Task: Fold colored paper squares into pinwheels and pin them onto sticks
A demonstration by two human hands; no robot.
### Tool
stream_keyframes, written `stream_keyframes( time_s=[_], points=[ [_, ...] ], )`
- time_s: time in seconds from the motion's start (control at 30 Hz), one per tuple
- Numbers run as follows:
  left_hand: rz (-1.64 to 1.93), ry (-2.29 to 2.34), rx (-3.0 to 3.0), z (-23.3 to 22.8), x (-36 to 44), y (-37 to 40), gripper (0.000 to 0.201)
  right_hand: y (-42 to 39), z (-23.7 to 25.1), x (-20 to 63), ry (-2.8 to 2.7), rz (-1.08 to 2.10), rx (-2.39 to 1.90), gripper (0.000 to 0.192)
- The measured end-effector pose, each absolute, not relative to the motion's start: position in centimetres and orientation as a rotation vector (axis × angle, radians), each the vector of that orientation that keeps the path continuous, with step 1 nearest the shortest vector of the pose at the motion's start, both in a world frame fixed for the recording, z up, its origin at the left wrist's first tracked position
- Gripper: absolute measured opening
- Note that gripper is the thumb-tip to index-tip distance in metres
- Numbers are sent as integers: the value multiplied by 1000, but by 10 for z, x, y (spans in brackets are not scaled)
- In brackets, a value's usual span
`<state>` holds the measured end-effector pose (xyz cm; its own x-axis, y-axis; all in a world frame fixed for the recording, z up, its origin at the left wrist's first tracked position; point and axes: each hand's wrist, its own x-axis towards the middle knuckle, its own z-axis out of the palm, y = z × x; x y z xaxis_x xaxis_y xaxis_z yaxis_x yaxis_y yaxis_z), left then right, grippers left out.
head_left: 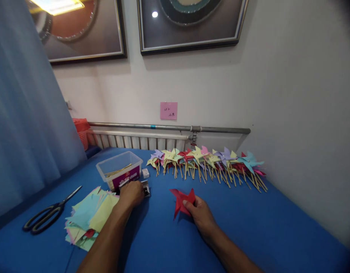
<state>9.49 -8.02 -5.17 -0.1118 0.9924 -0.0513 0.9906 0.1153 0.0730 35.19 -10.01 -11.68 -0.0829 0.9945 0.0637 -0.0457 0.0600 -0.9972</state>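
My right hand (202, 216) pinches a red paper pinwheel (180, 201) between thumb and fingers, a little above the blue table cover (163, 242). No stick shows on this pinwheel. Over a small open box (146, 189) with dark contents reaches my left hand (132, 193); its fingertips are hidden, so I cannot tell whether they grip anything. Just behind that hand stands a clear plastic tub (121, 163) with thin wooden sticks (118, 171) inside. A little white box (146, 173) sits beside the tub. Under and left of my left forearm lies a pile of coloured paper pieces (89, 212).
Black-handled scissors (47, 216) lie at the left. Along the back, many pinwheels on sticks (203, 161) rest in a row. Behind the table run a metal pipe (129, 125) and a radiator (141, 142). A blue curtain (24, 102) hangs at left, near a red basket (82, 136).
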Motion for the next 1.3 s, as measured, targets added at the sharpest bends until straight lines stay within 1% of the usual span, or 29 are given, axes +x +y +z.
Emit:
stream_keyframes(
  time_s=[0.23,0.4,0.63,0.8,0.9,0.97,1.07,1.13,1.23,1.3],
  points=[
    [3,2330,2035,-59,96,-77,34,-99,-119,352,-1271,1218,-1107,32],
    [62,2325,2020,-60,98,-76,32,-101,-117,352,-1273,1208,-1112,31],
    [53,2337,2049,-61,101,-77,31,-99,-119,352,-1290,1207,-1094,30],
    [273,2283,2029,-56,99,-77,27,-101,-114,351,-1288,1216,-1122,25],
    [398,2228,2033,-54,103,-78,24,-104,-109,351,-1284,1203,-1118,26],
    [422,2109,2097,-54,110,-81,20,-106,-107,351,-1286,1201,-1113,26],
    [297,1844,2269,-59,128,-88,18,-106,-108,351,-1291,1217,-1101,27],
    [189,1738,2407,-64,140,-94,20,-105,-111,351,-1283,1221,-1103,28],
    [65,1721,2494,-69,151,-100,26,-102,-114,350,-1278,1205,-1127,28],
    [51,1732,2476,-70,153,-100,26,-101,-115,351,-1283,1211,-1127,27]
  ],
)
